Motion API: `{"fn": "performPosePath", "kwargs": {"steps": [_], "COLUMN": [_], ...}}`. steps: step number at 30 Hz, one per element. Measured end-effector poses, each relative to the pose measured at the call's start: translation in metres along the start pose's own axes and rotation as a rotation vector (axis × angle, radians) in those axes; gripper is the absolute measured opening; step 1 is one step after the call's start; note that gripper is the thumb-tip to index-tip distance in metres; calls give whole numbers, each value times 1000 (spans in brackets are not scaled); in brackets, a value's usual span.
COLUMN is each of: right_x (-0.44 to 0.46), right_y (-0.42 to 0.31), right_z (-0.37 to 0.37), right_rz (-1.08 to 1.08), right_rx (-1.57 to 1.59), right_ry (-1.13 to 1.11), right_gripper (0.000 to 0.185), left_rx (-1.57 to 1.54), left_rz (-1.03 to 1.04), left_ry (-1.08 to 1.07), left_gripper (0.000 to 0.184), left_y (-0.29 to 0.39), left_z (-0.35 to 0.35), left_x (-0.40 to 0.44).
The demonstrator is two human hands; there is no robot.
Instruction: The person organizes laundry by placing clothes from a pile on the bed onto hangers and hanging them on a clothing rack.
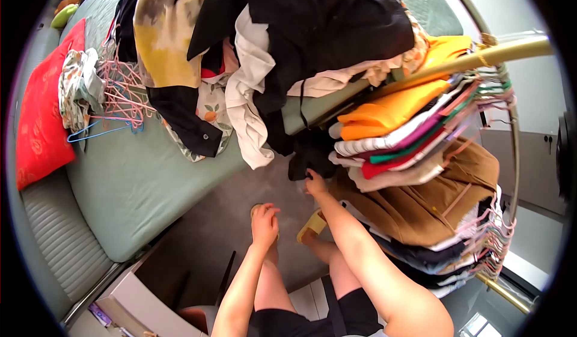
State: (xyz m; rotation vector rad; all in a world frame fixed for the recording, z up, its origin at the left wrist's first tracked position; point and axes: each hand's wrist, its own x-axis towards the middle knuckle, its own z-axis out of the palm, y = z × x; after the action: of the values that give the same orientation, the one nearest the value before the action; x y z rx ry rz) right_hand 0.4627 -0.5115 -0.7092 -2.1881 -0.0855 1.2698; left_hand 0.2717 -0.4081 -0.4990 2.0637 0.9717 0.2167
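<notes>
My right hand [314, 184] reaches forward and pinches the lower edge of a black garment [312, 152], which hangs between the bed and the clothes rack. Part of that garment is hidden behind the hanging clothes. My left hand [264, 221] is held above the floor with loosely bent fingers, a little apart, and nothing in it. A black garment [330, 21] tops a large heap on the bed. From the heap, a white sleeve [246, 97] and a black cuffed sleeve [192, 121] hang down.
On my right, a gold-coloured rack [469, 60] carries tightly packed clothes, including an orange garment [384, 112] and a brown garment [421, 193]. Pink hangers [123, 91], a blue hanger [108, 130] and a red cushion [45, 115] lie on the green bed [138, 187].
</notes>
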Motion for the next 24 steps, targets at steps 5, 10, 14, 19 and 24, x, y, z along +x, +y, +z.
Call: {"fn": "performPosePath", "kwargs": {"steps": [5, 10, 14, 19, 24], "right_x": [67, 120, 108, -17, -197], "right_y": [-6, 24, 41, 5, -95], "right_z": [6, 13, 10, 17, -47], "right_rz": [-72, -67, -146, -159, 11], "right_rx": [-591, -442, -391, 302, 837], "right_ry": [128, 307, 94, -19, -202], "right_gripper": [62, 72, 56, 45, 40], "left_rx": [-32, -55, -69, -156, -163], "left_rz": [10, 23, 10, -31, -73], "left_ry": [3, 9, 13, 39, 30], "left_gripper": [20, 21, 22, 31, 60], "left_y": [-44, -76, -73, -29, 54], "left_z": [23, 32, 30, 11, -59], "left_x": [22, 32, 18, -9, -28]}}
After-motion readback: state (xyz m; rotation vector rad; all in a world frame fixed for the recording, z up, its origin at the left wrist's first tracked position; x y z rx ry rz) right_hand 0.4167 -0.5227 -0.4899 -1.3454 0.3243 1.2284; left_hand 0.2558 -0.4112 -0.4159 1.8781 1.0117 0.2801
